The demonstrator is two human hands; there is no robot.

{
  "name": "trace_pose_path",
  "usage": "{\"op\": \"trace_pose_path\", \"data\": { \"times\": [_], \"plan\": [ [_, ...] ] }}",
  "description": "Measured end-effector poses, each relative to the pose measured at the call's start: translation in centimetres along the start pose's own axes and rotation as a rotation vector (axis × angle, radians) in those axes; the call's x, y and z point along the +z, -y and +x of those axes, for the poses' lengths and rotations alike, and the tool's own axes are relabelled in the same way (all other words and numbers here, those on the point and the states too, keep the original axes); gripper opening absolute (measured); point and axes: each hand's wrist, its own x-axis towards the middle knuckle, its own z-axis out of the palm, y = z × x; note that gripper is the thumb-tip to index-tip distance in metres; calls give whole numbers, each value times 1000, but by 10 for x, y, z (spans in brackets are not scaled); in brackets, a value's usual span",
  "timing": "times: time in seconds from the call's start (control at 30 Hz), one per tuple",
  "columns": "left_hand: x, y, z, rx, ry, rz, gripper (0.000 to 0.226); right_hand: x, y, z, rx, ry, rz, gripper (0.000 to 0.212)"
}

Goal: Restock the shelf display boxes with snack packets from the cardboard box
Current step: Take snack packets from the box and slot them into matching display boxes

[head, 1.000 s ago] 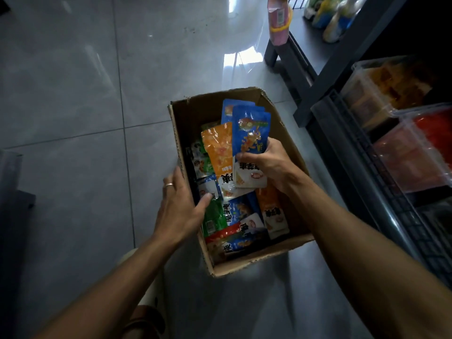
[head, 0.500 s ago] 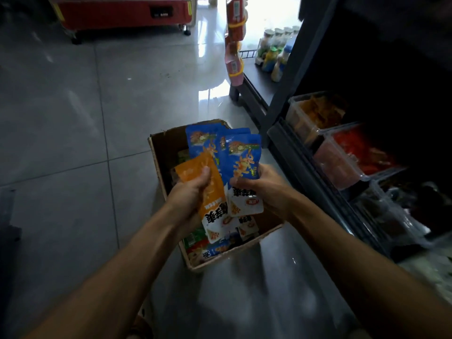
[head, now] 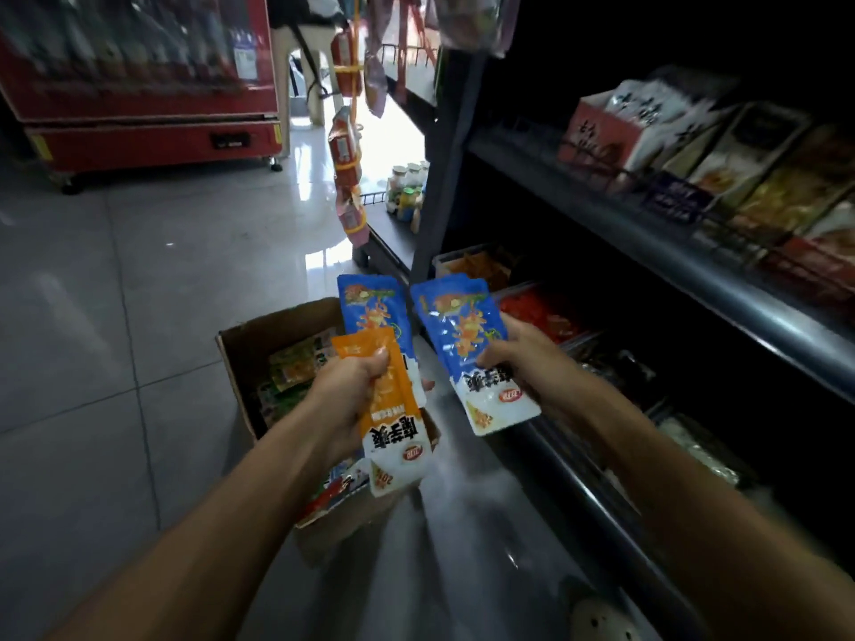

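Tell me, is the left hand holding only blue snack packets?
No, the left hand grips an orange snack packet in front of a blue snack packet.

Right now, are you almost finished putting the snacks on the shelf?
Not yet. The left hand holds an orange packet and a blue packet; the right hand holds more blue packets. None of these has reached the clear shelf boxes, which already hold some snacks. The cardboard box still has many packets inside.

Glossy plastic packets [head: 467, 326], cardboard box [head: 259, 337]
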Motion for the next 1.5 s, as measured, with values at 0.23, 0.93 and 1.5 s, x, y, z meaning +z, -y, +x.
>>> {"op": "trace_pose_path", "data": {
  "times": [0.23, 0.93, 1.5],
  "plan": [
    [59, -2, -28, 54, 93, -16, 32, -43, 38, -69, -10, 86, -375, 25],
    [218, 59, -84, 162, 435, 75, 33, -153, 66, -217, -166, -697, -174, 23],
    [336, 133, -159, 41, 677, 215, 12, -251, 65, -392, -52, -802, -205, 11]
  ]
}}
